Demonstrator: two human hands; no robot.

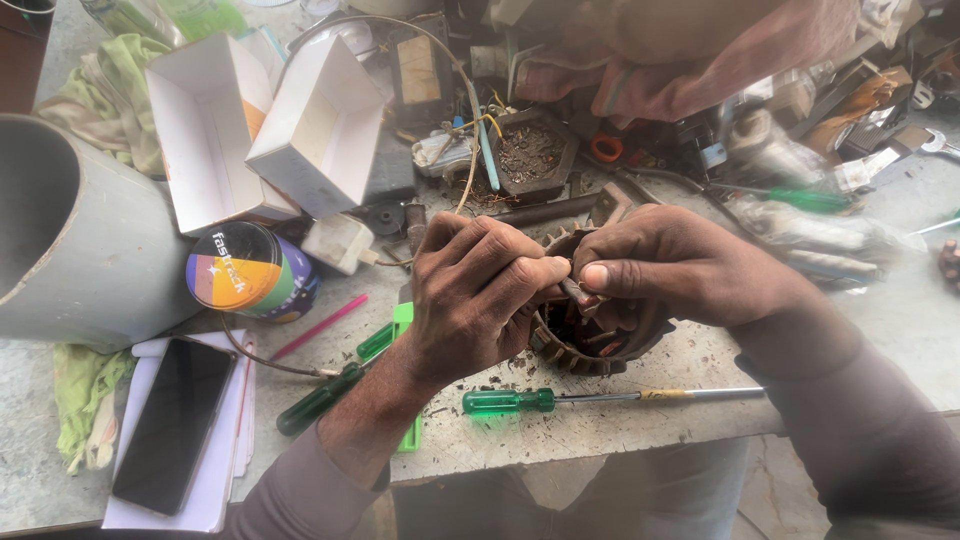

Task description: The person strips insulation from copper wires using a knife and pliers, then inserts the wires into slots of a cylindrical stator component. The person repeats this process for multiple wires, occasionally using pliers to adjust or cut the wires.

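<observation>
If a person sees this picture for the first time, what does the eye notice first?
Both hands meet at the centre: the left hand and the right hand pinch something small over a round, dark motor stator. A green-handled screwdriver lies just below them, and a big grey pipe fills the left edge.

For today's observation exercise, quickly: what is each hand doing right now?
Left hand: closed, fingers pinched over the round motor stator.
Right hand: closed, pinching a small piece at the stator; what it is cannot be told.

Long grey-mauve sleeves, perhaps dusty, bare hands
</observation>
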